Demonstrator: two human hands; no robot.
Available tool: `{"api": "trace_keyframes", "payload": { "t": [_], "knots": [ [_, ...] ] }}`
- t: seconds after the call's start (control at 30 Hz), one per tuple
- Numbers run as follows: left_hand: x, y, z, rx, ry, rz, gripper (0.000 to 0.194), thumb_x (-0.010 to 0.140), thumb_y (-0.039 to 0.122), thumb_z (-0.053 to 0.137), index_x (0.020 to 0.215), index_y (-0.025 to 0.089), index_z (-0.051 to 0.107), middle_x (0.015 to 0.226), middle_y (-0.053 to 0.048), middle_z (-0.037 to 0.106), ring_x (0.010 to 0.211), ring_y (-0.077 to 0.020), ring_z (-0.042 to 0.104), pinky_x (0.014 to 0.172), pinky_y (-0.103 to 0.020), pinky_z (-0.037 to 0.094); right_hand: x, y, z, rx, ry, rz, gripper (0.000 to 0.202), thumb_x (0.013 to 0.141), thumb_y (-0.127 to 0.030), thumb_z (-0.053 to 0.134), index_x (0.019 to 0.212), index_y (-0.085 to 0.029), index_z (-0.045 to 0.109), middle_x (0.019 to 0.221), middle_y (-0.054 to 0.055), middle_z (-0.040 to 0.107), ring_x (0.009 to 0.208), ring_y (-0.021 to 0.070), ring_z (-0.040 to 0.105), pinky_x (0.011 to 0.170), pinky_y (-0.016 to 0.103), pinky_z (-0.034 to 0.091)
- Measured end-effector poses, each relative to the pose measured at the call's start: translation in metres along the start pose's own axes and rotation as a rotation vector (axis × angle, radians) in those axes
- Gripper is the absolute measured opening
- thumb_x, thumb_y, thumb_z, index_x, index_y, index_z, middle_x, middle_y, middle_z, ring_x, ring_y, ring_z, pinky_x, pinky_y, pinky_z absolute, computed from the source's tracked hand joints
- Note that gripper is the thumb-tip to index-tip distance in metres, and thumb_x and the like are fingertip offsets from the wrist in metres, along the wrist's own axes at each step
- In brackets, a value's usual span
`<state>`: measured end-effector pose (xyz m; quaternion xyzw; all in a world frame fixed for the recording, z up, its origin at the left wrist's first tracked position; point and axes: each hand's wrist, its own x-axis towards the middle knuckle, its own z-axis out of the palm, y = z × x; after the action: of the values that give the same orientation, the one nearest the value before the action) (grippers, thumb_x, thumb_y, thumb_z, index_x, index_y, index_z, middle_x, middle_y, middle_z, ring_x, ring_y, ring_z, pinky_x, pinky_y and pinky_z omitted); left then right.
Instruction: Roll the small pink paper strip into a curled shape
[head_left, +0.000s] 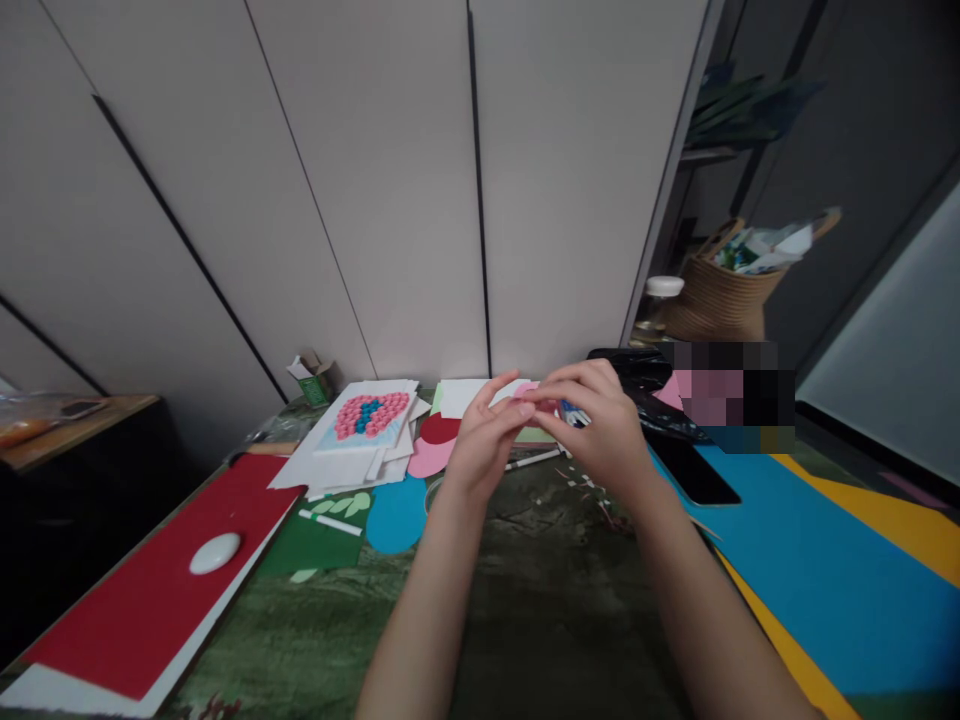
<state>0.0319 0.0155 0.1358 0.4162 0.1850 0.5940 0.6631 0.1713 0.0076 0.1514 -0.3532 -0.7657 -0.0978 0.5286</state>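
Both hands are raised over the middle of the table, fingertips close together. A small piece of pink paper (526,389) is between them, partly hidden by the fingers. My left hand (487,440) pinches it from the left, one finger pointing up. My right hand (592,415) has its fingers curved around the other side and grips it there. Just left of my left hand lie a pink paper disc (430,458), a dark red disc (441,429) and a larger blue disc (396,518). White and reddish paper scraps (585,490) are scattered below my right hand.
At the left are red sheets (172,570) with a white oval object (215,553), green paper (300,545), a marker (330,522) and a paper stack topped by a pink-and-blue picture (367,415). Rightward lie a phone (694,472), blue sheet (817,560) and black plastic bag (637,375).
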Motion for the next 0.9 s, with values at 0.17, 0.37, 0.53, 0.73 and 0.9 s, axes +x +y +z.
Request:
{"api": "trace_keyframes", "payload": {
  "t": [0.17,0.37,0.53,0.73,0.9],
  "knots": [
    [-0.002,0.011,-0.009,0.171,-0.138,-0.077,0.061,0.063,0.013,0.077,0.119,0.019,0.053,0.079,-0.004,0.069,0.075,-0.0153,0.065,0.079,-0.031,0.047,0.001,0.0,-0.012,0.001,-0.102,-0.068,0.008,0.079,-0.026,0.066,0.086,-0.025,0.07,0.09,0.004,0.066,0.088,0.0212,0.05,0.078,0.04,0.041],
    [-0.008,0.025,-0.016,0.465,-0.274,-0.157,0.066,0.062,0.012,0.078,0.122,0.023,0.053,0.072,0.0,0.068,0.067,-0.0133,0.064,0.071,-0.03,0.047,0.0,0.001,-0.024,0.121,-0.38,-0.119,0.01,0.08,-0.023,0.065,0.086,-0.029,0.07,0.096,0.002,0.065,0.094,0.0205,0.051,0.082,0.04,0.042],
    [-0.008,0.027,-0.016,0.53,-0.34,-0.21,0.067,0.062,0.013,0.078,0.123,0.025,0.052,0.071,0.0,0.069,0.068,-0.0136,0.063,0.072,-0.03,0.045,0.0,0.002,-0.027,0.191,-0.5,-0.124,0.01,0.08,-0.02,0.064,0.082,-0.029,0.069,0.097,0.001,0.065,0.094,0.0176,0.052,0.086,0.037,0.043],
    [-0.005,0.016,-0.005,0.295,-0.187,-0.102,0.055,0.067,0.017,0.075,0.118,0.02,0.054,0.081,-0.004,0.07,0.075,-0.0149,0.065,0.079,-0.034,0.045,0.001,0.002,-0.02,0.083,-0.181,-0.063,0.003,0.079,-0.023,0.065,0.08,-0.024,0.068,0.09,0.004,0.063,0.087,0.0185,0.053,0.076,0.035,0.045],
    [-0.004,0.004,0.005,0.122,-0.074,-0.058,0.05,0.066,0.018,0.076,0.112,0.018,0.056,0.081,-0.004,0.069,0.08,-0.016,0.064,0.084,-0.034,0.043,0.001,0.003,-0.011,-0.018,-0.014,-0.069,0.006,0.078,-0.021,0.065,0.073,-0.02,0.062,0.085,0.005,0.064,0.083,0.0199,0.053,0.075,0.038,0.042]
  ]
}}
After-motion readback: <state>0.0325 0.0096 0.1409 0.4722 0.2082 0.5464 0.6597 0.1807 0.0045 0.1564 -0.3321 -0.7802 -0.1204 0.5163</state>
